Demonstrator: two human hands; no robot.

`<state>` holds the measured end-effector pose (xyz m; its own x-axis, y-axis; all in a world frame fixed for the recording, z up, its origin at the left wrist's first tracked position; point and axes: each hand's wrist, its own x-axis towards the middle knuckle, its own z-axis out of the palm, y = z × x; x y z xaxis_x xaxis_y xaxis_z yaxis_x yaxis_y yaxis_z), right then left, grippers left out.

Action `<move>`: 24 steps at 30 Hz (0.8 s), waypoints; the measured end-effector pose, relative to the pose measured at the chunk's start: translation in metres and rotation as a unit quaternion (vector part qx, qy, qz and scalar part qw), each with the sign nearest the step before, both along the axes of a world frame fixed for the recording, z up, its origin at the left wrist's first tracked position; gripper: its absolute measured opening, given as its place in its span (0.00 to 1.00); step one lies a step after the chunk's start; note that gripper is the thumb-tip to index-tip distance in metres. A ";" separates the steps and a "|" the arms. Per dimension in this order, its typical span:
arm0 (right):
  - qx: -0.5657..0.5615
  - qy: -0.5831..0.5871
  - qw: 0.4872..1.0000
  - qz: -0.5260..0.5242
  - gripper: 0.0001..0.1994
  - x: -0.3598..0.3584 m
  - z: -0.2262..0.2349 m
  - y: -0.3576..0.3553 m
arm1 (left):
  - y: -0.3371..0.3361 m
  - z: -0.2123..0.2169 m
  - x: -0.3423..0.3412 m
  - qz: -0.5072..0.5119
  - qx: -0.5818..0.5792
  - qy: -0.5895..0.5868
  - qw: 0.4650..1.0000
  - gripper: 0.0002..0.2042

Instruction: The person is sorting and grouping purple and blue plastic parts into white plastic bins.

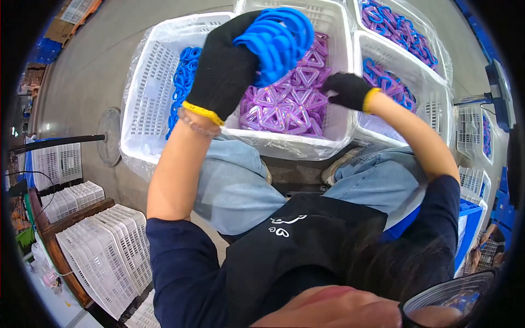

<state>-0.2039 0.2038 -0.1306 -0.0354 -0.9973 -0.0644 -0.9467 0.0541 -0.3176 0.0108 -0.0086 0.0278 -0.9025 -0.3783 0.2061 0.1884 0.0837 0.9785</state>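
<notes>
My left hand (223, 68), in a black glove with a yellow cuff, is closed around a bunch of blue plastic rings (276, 44). It is raised over the white basket (156, 60) of loose blue rings (186, 74) and the basket beside it. Purple see-through triangles (284, 104) fill much of that middle basket (342, 60). My right hand (349, 92), gloved the same way, hovers at the middle basket's right edge. Its fingers are bent and slightly apart, with nothing visible between them.
To the right, a white basket (437, 112) holds mixed purple and blue pieces (391, 85); another mixed pile (399, 33) lies behind it. Clear plastic lines the baskets. Stacked white crates (104, 251) stand at the lower left. A dark bar (65, 143) juts in from the left.
</notes>
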 end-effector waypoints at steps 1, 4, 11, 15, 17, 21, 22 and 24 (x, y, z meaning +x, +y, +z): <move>0.085 0.016 0.996 -0.002 0.15 0.010 -0.024 -0.020 | 0.002 -0.001 -0.001 0.004 -0.002 0.001 1.000 0.12; 0.321 0.220 0.920 0.038 0.13 0.036 -0.098 -0.070 | -0.002 -0.012 -0.004 -0.007 0.044 0.020 0.999 0.14; 0.326 0.259 0.909 0.020 0.13 0.004 -0.181 -0.055 | 0.000 -0.018 -0.016 -0.053 0.084 0.034 0.995 0.15; 0.381 0.186 0.904 0.050 0.19 0.029 -0.101 -0.088 | -0.006 -0.005 0.000 -0.046 0.020 0.026 0.998 0.15; 0.318 0.107 0.942 0.033 0.22 0.029 -0.046 -0.084 | -0.002 -0.005 -0.001 0.006 -0.097 0.064 0.993 0.12; 0.033 -0.237 0.967 -0.086 0.26 0.015 0.000 -0.049 | 0.004 0.001 -0.004 -0.015 -0.147 0.074 0.986 0.13; 0.015 -0.352 0.927 -0.131 0.23 0.023 0.041 -0.042 | 0.004 -0.001 -0.004 -0.020 -0.143 0.075 0.987 0.13; -0.065 -0.454 0.875 -0.156 0.19 0.045 0.118 -0.018 | 0.009 -0.001 -0.006 -0.032 -0.216 0.065 0.974 0.12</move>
